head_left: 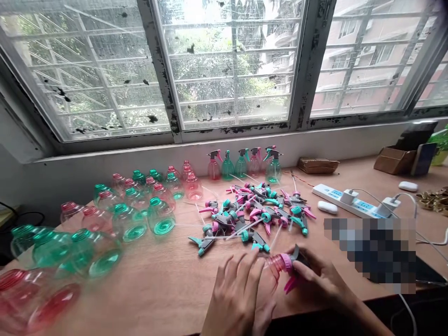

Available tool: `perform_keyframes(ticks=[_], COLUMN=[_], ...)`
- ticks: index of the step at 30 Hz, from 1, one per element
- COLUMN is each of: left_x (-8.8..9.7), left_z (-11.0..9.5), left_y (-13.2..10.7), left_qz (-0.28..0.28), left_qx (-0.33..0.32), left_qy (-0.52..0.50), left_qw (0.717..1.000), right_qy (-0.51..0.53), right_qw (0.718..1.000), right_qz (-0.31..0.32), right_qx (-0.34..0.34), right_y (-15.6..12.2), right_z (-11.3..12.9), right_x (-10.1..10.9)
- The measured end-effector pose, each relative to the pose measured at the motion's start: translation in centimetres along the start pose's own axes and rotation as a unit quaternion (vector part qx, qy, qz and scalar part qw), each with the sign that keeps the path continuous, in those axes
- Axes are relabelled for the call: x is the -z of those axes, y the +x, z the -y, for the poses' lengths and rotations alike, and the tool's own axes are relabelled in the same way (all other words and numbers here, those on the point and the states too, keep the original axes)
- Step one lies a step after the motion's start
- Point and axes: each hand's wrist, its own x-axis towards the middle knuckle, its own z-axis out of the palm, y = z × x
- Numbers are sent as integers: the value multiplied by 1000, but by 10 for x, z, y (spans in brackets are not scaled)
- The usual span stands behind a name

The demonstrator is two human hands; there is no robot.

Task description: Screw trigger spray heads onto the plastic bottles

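Note:
Near the table's front edge my left hand (pixel 238 291) is wrapped round the clear body of a pink spray bottle (pixel 275 270), which lies tilted on its side. My right hand (pixel 320 275) grips the grey and pink spray head (pixel 287 263) at the bottle's neck. The pink collar sits against the threaded neck; whether it is fully screwed on I cannot tell. Most of the bottle is hidden behind my left fingers. Just beyond my hands lies a heap of loose spray heads (pixel 255 214) in grey, pink and teal, with thin clear tubes.
Several open pink and green bottles (pixel 163 219) stand on the left. Bottles with spray heads (pixel 241 165) stand along the wall. To the right are a white power strip (pixel 353 200) with cables, a white case (pixel 327 207), a brown box (pixel 318 165) and a blurred-out dark device (pixel 381 256).

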Motion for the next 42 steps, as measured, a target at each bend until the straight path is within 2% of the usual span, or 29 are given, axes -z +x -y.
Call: perform_keyframes(ticks=[1,3,6,8,11,13,15,18,23,30,34,39,42], left_x=[-4,-12,-22,-25,-27,-27,-25,-20,-16,-14,-11,-14,-13], left_z=[-2,-3,0,6,17,26,33,40,44,38,40,43,41], left_y=[-8,-22,-36,-42,-47,-48,-49,-48,-43,-38,-39,-42,-40], left_qz=[-4,-45,-79,-78,-40,3,59,125,125,134,164,120,123], left_qx=[2,49,79,146,276,330,350,337,303,332,348,379,398], left_qy=[-6,-22,-113,-203,-334,-392,-434,-485,-490,-460,-467,-521,-506], left_qw=[1000,998,987,965,901,859,828,797,808,813,797,755,755], right_qy=[8,26,36,34,39,71,105,103,103,122,124,116,107], right_qw=[999,997,995,995,992,986,981,983,981,976,977,980,981], right_qz=[29,53,49,43,58,80,89,86,98,103,95,93,91], right_qx=[-20,-55,-75,-82,-105,-125,-136,-123,-130,-145,-143,-129,-133], right_y=[-1,-2,-4,-5,-4,-2,0,3,3,8,7,5,5], right_z=[2,5,6,5,3,3,5,11,11,7,9,9,8], right_x=[0,0,0,0,-3,-6,-8,-9,-7,-10,-9,-8,-9])
